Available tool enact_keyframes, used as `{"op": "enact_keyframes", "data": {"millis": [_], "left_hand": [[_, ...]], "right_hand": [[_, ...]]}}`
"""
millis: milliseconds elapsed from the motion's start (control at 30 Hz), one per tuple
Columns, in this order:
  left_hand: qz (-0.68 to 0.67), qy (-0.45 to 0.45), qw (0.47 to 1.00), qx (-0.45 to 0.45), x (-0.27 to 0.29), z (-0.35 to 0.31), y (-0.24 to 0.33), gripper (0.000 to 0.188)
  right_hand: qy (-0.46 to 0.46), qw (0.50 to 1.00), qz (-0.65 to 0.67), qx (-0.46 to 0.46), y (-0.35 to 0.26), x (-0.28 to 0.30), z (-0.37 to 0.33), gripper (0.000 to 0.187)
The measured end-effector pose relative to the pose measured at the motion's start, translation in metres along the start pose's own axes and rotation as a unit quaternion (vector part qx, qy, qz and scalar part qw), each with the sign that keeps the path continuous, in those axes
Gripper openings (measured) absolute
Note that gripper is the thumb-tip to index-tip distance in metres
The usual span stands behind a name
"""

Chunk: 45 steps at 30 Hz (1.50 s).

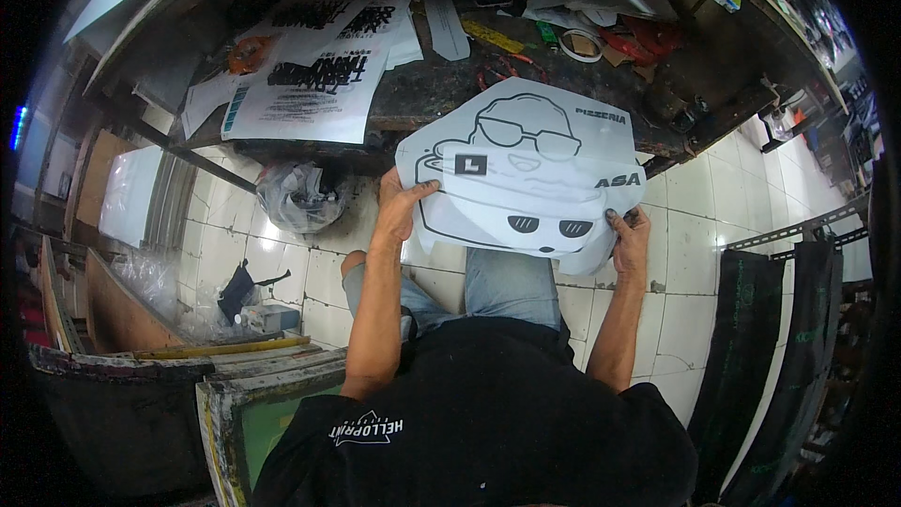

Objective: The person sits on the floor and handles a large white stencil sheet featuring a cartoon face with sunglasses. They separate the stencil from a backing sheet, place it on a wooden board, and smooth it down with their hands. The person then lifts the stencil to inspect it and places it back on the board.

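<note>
Between my hands, above my lap, I hold a large translucent sheet printed with a black cartoon line drawing and some lettering. My left hand pinches its left edge, thumb on top and fingers underneath. At the lower right edge my right hand grips it between thumb and fingers. The sheet bows, and its lower edge curls under. Its far edge reaches over the front of a dark, worn table.
On the table lie printed papers, a yellow strip, a tape roll and red plastic. Beneath it stands a plastic-lined bin. Framed screens lean at lower left. Dark panels stand at the right.
</note>
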<state>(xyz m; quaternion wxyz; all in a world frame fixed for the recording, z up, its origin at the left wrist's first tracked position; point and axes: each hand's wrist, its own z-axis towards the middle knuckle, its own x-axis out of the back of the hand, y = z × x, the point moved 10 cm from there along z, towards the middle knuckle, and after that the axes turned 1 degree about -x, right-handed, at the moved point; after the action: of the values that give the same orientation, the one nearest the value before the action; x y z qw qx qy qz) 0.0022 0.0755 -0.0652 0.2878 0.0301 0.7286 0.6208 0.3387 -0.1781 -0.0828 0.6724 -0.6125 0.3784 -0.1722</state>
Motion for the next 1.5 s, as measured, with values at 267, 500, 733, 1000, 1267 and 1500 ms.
{"op": "enact_keyframes", "data": {"millis": [267,500,733,1000,1267,1500], "left_hand": [[0.106,0.060,0.992,-0.008,0.032,-0.016,-0.016,0.031],[0.087,0.066,0.993,0.042,0.057,-0.057,-0.048,0.025],[0.089,0.066,0.989,0.101,0.074,-0.079,-0.109,0.026],[0.172,0.059,0.980,0.077,0.059,-0.083,-0.099,0.036],[0.189,0.093,0.976,0.047,0.073,-0.078,-0.101,0.035],[0.133,0.091,0.985,0.066,0.076,-0.079,-0.110,0.033]], "right_hand": [[-0.028,0.999,0.005,-0.021,0.027,-0.008,-0.011,0.049],[-0.066,0.995,0.007,-0.076,0.025,-0.018,-0.047,0.053],[-0.009,0.983,-0.161,-0.092,0.063,0.010,-0.043,0.031],[0.021,0.981,-0.169,-0.092,0.073,0.012,-0.041,0.035],[-0.019,0.982,-0.147,-0.115,0.075,0.005,-0.048,0.052],[-0.032,0.982,-0.142,-0.118,0.078,0.001,-0.051,0.064]]}}
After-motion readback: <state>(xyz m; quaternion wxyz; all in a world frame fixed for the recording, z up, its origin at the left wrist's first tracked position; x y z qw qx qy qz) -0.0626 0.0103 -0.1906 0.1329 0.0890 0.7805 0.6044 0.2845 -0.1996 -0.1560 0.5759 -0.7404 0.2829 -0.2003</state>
